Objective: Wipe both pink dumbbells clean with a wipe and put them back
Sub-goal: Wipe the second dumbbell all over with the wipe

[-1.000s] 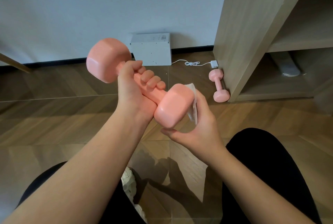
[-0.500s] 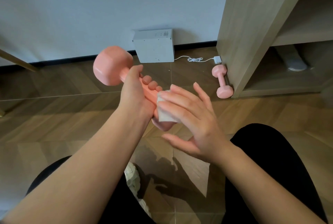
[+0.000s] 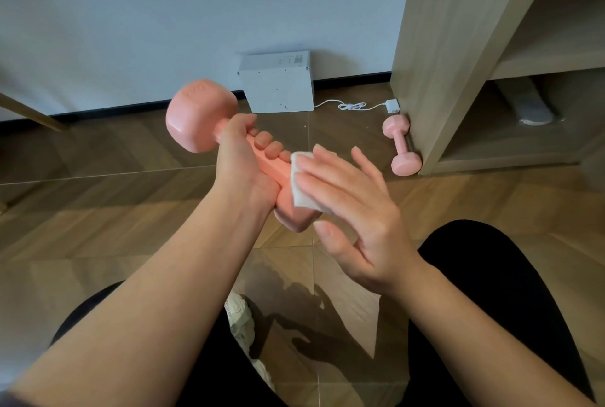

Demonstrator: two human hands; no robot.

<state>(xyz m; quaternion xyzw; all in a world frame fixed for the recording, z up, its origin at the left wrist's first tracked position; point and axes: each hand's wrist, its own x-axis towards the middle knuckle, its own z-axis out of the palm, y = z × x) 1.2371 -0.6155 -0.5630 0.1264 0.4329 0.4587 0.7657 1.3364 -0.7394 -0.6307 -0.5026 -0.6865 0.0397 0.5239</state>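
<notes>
We note the left hand [image 3: 242, 164] raised at centre, fingers and thumb curled round the handle of a pink dumbbell [image 3: 199, 115]. The dumbbell is held in the air and tilted, its far head up and to the left, its near head lower and to the right. Over that near head lies a white wipe [image 3: 302, 187], folded flat. The right hand [image 3: 357, 210] presses the wipe against the head with straight, spread fingers, thumb apart below; it grips nothing. Most of the near head is hidden under wipe and fingers, and only its lower edge shows. A second pink dumbbell [image 3: 401, 146] lies on the wooden floor [image 3: 98, 210] at far right, touching or just beside the foot of a wooden shelf unit [image 3: 442, 46]; we cannot tell which. Left of the unit, against the pale wall [image 3: 163, 13], stands a white box [image 3: 278, 82], with a white cable [image 3: 352, 106] running right from it to a small white plug [image 3: 392, 106] near the shelf unit's corner. A grey object [image 3: 533, 111] sits in the lower shelf compartment; we cannot make out what it is. Near us are black trouser legs [image 3: 491, 292] on both sides, with a pale shoe [image 3: 240, 318] between them.
</notes>
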